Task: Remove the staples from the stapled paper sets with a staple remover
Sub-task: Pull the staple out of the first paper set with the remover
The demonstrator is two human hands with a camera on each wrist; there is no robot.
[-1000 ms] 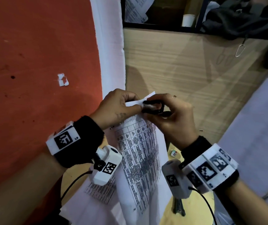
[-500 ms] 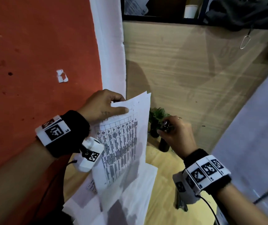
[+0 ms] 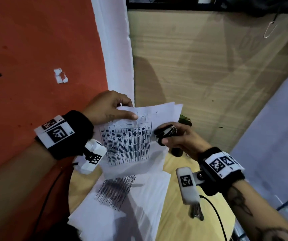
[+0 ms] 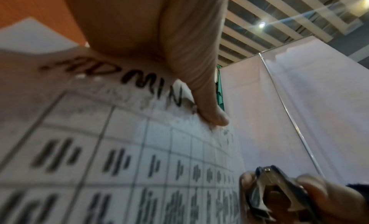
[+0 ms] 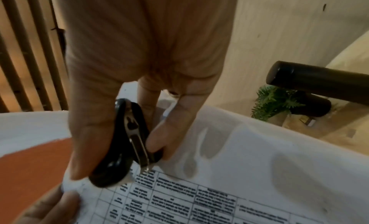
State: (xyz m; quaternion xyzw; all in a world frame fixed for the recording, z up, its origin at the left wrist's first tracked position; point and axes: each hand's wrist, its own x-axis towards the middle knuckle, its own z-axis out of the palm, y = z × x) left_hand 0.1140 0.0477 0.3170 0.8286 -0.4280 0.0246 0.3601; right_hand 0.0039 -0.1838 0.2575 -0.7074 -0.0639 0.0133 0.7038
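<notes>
Centre frame, the left hand pinches one printed paper set; the right hand grips one black staple remover; more sheets lie below

Colours here: the paper set is white with a black-lined table full of dark print. The staple remover at its 3 o'clock edge is glossy black with silver metal. Orange-red wall toward 10 o'clock, pale wood-grain panel at 1, little green plant in a black pot.
</notes>
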